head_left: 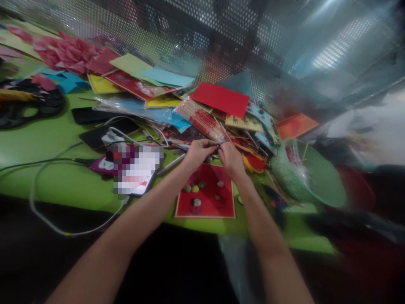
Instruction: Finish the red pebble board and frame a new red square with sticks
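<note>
My left hand (200, 153) and my right hand (233, 160) meet above the far edge of a red panel (207, 183). The fingers of both are pinched together around something small and dark that I cannot make out. Just beyond the fingertips lies a bundle of thin red-ended sticks (202, 118) in clear plastic; whether the fingers touch it is unclear. The panel has a pale wooden border and carries several pebbles, one of them a yellow pebble (195, 188), with dark drawn marks around some.
To the left are a lit phone (139, 171), a purple power strip (104, 164) and a white cable (31, 198). Coloured paper, with a red sheet (220, 98), piles up behind. A green basket (310, 173) stands right. Pink paper flowers (68, 50) lie far left, before a perforated metal screen (177, 25).
</note>
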`<state>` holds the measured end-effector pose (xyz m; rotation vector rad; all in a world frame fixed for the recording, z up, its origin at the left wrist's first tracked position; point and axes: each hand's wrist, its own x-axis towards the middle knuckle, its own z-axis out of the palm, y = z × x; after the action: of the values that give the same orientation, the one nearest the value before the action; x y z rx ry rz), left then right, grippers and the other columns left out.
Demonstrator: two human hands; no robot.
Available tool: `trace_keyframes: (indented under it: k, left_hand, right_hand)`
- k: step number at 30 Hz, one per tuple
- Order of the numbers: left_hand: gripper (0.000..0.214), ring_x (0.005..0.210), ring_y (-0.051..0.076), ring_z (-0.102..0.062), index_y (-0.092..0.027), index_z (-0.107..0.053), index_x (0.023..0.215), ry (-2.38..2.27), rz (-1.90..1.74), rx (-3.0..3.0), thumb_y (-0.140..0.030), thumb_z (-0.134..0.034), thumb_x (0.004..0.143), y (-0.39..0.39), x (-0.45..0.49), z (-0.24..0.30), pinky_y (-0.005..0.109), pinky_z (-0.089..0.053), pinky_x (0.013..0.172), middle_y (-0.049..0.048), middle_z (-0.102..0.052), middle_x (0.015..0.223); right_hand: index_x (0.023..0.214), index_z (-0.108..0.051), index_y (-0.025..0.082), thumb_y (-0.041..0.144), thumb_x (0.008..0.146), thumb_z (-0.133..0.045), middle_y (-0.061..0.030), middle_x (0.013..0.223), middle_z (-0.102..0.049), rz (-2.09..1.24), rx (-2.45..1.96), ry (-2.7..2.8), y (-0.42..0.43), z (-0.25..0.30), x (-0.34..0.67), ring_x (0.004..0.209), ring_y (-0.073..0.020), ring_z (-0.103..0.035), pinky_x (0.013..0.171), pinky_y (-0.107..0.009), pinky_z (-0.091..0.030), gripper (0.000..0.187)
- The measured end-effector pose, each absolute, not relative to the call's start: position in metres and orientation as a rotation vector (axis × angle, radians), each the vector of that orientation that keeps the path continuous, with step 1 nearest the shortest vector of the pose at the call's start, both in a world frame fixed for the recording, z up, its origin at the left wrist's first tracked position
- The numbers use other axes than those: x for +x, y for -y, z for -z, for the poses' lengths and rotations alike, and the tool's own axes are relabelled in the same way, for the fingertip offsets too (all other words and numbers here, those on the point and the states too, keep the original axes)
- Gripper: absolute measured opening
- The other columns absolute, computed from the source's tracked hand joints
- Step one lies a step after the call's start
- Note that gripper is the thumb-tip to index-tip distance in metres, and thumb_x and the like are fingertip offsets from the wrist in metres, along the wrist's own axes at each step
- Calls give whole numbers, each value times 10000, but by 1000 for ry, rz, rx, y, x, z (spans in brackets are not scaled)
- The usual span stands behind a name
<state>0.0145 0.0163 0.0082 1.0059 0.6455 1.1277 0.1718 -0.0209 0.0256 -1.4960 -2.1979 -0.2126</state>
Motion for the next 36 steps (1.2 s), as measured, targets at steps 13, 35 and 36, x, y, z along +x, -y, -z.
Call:
trace_keyframes:
  k: [13,35,36]
  left_hand:
    - [430,706,158,-690,-112,-788,897,-655,-1100,1017,-373,-905,576,-16,11,-14,306,-579,765,49,-765,766]
    - [352,685,139,-666,-120,-783,874,-660,-1084,1084,-347,-865,618,-21,11,-8,286,-554,746,35,-755,764]
    - [349,677,138,-664,-119,-783,872,-674,-1083,1100,-351,-862,623,-21,12,-7,283,-552,735,35,-752,760]
  right_hand:
    - [874,-481,232,343,1034,-356,-82,880,-588,180,-1490,2191,22,-29,173,804,-237,-534,705,-338,-400,231]
    - [904,-494,225,333,1021,-363,-101,907,-604,124,-1515,2197,19,-25,175,826,-259,-548,721,-353,-411,205]
    - [901,-495,225,326,1018,-360,-104,909,-603,131,-1521,2198,19,-25,174,833,-263,-546,724,-356,-411,205]
